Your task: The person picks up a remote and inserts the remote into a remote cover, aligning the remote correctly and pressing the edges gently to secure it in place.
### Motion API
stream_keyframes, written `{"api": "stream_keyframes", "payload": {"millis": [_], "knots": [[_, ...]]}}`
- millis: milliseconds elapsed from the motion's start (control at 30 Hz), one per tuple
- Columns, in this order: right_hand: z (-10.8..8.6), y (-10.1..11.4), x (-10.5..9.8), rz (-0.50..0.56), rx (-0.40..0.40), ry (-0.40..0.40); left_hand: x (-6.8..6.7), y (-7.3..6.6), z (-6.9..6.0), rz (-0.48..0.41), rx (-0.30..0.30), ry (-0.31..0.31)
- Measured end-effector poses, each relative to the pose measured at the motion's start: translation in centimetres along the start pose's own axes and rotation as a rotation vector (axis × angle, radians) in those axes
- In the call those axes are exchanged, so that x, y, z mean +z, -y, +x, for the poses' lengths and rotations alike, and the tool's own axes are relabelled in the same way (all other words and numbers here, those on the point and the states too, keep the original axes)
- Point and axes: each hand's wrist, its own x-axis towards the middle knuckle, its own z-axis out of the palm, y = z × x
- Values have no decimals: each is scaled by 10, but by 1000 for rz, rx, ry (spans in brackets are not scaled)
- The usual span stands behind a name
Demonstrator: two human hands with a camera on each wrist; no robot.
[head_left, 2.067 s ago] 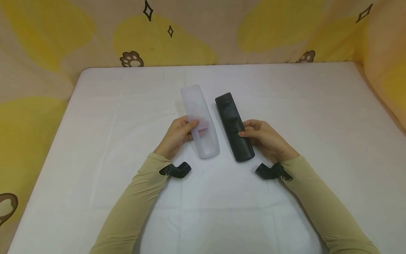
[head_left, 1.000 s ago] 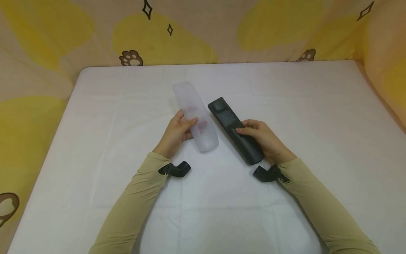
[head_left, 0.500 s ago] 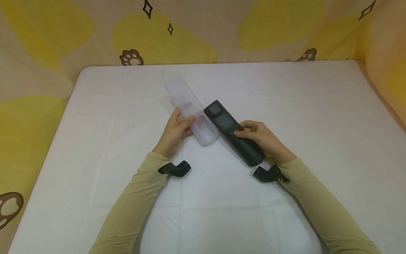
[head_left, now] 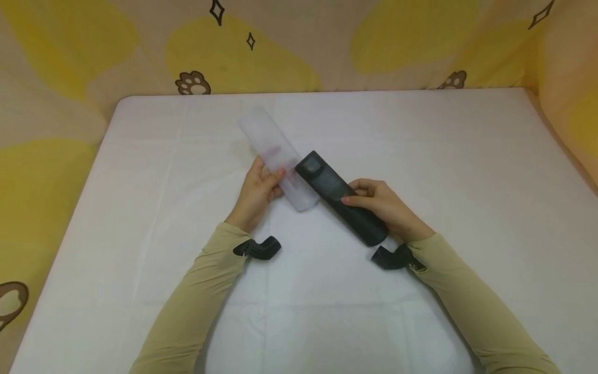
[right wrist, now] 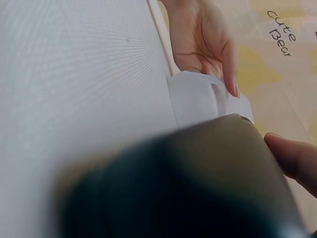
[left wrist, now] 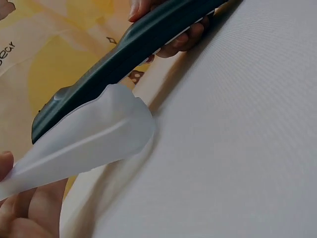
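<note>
My left hand (head_left: 256,193) pinches a translucent white remote control cover (head_left: 270,140) between thumb and fingers, its long body slanting toward the upper left. The fingers behind it show faintly through. My right hand (head_left: 384,206) grips a black remote control (head_left: 343,200) along its side, thumb on top. The remote's far end lies over the cover's right edge in the head view; in the left wrist view the remote (left wrist: 99,74) passes just behind and above the cover (left wrist: 94,136). Whether they touch I cannot tell. Blurred, the remote's near end (right wrist: 198,183) fills the right wrist view.
A white-covered table (head_left: 299,322) lies under both hands. Behind it hangs a yellow and cream cloth (head_left: 280,47) with paw prints and stars. Each wrist carries a black bracket, on the left (head_left: 259,248) and on the right (head_left: 394,257).
The remote has turned counterclockwise and its far end has come left onto the cover's edge. The cover has tilted further left and shifted slightly away. Both hands keep their hold.
</note>
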Motion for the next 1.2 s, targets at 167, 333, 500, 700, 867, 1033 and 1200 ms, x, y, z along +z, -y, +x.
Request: {"api": "stream_keyframes", "payload": {"millis": [167,333,500,700,867,1033,1200], "knots": [[-2,0,2,-16,11,27,0,-1,-1,-8,25,-9],[-3,0,4,-46,7,39,0,-1,0,-15,43,3],[-3,1,6,-64,-2,49,0,0,0,-22,63,14],[-5,4,8,-69,-6,59,-1,-1,1,-21,72,20],[-6,5,8,-85,-7,59,-1,-1,0,-22,75,19],[-6,5,8,-142,-8,60,0,-2,-1,-48,91,23],[-7,7,9,-222,-40,50,1,-3,-3,-65,141,33]]}}
